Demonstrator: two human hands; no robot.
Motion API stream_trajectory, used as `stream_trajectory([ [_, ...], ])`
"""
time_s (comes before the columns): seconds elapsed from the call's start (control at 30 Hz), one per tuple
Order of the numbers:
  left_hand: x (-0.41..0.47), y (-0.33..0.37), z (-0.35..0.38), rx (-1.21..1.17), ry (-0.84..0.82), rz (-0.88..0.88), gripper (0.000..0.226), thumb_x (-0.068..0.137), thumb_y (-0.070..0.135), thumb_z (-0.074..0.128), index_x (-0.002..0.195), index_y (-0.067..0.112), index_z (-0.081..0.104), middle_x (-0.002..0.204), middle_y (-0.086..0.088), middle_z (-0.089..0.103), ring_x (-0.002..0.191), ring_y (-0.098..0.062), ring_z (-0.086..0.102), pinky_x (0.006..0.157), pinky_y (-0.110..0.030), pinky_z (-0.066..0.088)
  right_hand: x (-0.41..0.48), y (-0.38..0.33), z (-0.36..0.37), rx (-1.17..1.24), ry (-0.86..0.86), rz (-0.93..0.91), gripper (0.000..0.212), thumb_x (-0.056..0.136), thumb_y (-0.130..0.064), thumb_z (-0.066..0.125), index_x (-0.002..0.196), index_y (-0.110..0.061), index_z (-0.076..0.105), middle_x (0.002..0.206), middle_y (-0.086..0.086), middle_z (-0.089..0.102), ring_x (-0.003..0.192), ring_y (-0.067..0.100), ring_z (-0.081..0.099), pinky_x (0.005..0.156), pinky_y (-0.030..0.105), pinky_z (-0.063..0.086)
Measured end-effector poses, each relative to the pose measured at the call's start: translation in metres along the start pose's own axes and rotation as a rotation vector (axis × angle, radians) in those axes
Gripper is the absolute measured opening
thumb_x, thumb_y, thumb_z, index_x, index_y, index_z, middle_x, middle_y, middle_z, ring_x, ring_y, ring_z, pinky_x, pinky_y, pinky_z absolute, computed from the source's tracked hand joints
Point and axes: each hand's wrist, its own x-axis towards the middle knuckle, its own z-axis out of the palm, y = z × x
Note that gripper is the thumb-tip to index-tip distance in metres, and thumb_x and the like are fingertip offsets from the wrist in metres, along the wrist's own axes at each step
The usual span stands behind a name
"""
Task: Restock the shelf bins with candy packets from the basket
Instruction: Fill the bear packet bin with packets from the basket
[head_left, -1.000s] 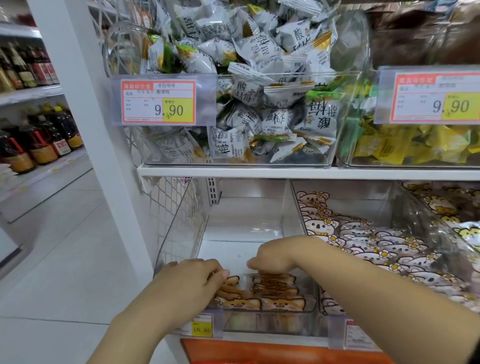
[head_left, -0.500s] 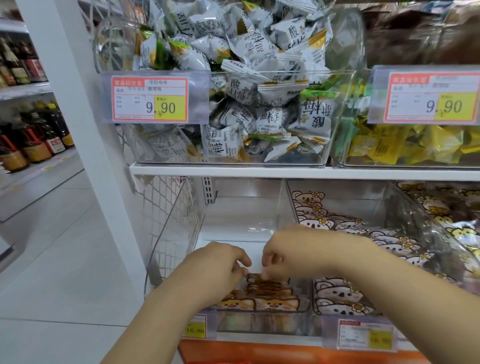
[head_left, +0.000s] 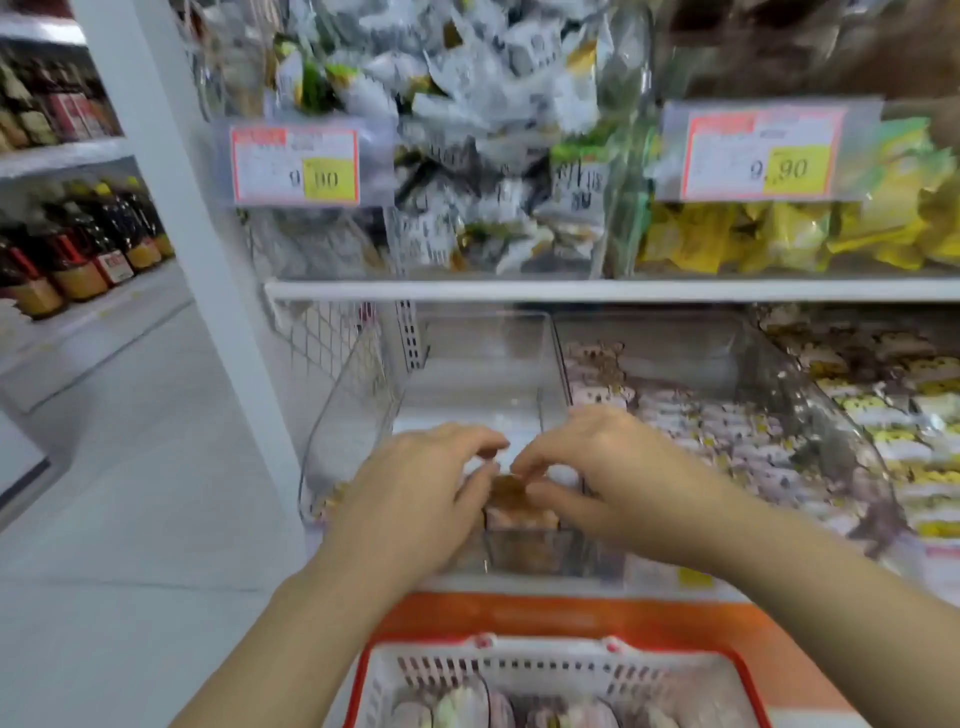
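Note:
A clear shelf bin (head_left: 358, 400) on the lower shelf holds a short row of brown candy packets (head_left: 521, 515) at its front; the rest of its floor is bare. My left hand (head_left: 415, 499) and my right hand (head_left: 602, 478) meet over that row, their curled fingertips pinching the top brown packet between them. The picture is blurred. A white mesh basket (head_left: 550, 665) with a red rim sits below my forearms, with pale packets inside.
The neighbouring bin (head_left: 727, 364) on the right holds white bear-print packets. Above, the upper shelf (head_left: 623, 290) carries bins of grey-white packets (head_left: 493, 130) and yellow packets (head_left: 779, 234). A white upright post (head_left: 171, 208) and bottle shelves (head_left: 78, 249) stand at the left.
My hands have drawn together over the brown packets at the bin's front. The view has tilted down, bringing the basket into sight.

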Motion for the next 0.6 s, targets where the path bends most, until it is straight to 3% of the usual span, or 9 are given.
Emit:
stream_trajectory([
  [0.1,-0.041,0.023,0.002,-0.097,0.142,0.136,0.026,0.096,0.031,0.051,0.112,0.027,0.070,0.107,0.016,0.070,0.095,-0.005,0.064,0.083,-0.023,0.051,-0.053,-0.019,0.017,0.149,0.196,-0.047,0.021,0.090,-0.030,0.057,0.098,-0.022,0.075,0.086,-0.010,0.073,0.077,0.009,0.063,0.076,0.026,0.050],
  [0.17,-0.077,0.031,0.015,-0.109,0.098,0.105,0.021,0.098,0.029,0.053,0.111,0.029,0.069,0.104,0.021,0.068,0.093,0.000,0.061,0.078,-0.017,0.048,-0.093,-0.029,0.045,0.212,0.155,0.005,0.020,0.091,-0.032,0.055,0.096,-0.024,0.073,0.085,-0.012,0.072,0.075,0.007,0.063,0.069,0.026,0.051],
  [0.3,-0.134,0.036,0.052,-0.030,-0.290,-0.090,0.024,0.102,0.037,0.049,0.123,0.040,0.061,0.118,0.025,0.063,0.108,0.002,0.058,0.084,-0.021,0.049,-0.157,-0.026,0.120,0.230,-0.197,0.236,0.017,0.094,-0.034,0.057,0.102,-0.031,0.071,0.092,-0.015,0.071,0.083,0.006,0.065,0.073,0.032,0.055],
  [0.4,-0.160,0.038,0.079,0.066,-0.591,-0.099,0.032,0.102,0.041,0.047,0.132,0.038,0.056,0.131,0.019,0.059,0.118,-0.005,0.057,0.090,-0.027,0.049,-0.193,-0.012,0.175,0.209,-0.487,0.385,0.021,0.096,-0.034,0.054,0.108,-0.029,0.070,0.099,-0.010,0.071,0.092,0.012,0.066,0.082,0.036,0.056],
  [0.5,-0.181,0.028,0.101,0.065,-0.724,-0.150,0.034,0.101,0.043,0.047,0.135,0.041,0.053,0.127,0.014,0.060,0.113,-0.010,0.060,0.090,-0.032,0.051,-0.215,-0.008,0.219,0.170,-0.778,0.437,0.026,0.097,-0.030,0.050,0.116,-0.021,0.066,0.109,0.002,0.069,0.099,0.023,0.065,0.084,0.040,0.055],
  [0.6,-0.188,0.013,0.117,0.132,-0.819,-0.165,0.035,0.103,0.043,0.043,0.137,0.042,0.050,0.132,0.012,0.058,0.110,-0.012,0.059,0.085,-0.030,0.050,-0.221,-0.008,0.252,0.187,-0.929,0.452,0.028,0.096,-0.022,0.051,0.114,-0.006,0.064,0.109,0.016,0.066,0.098,0.032,0.063,0.082,0.042,0.053],
])
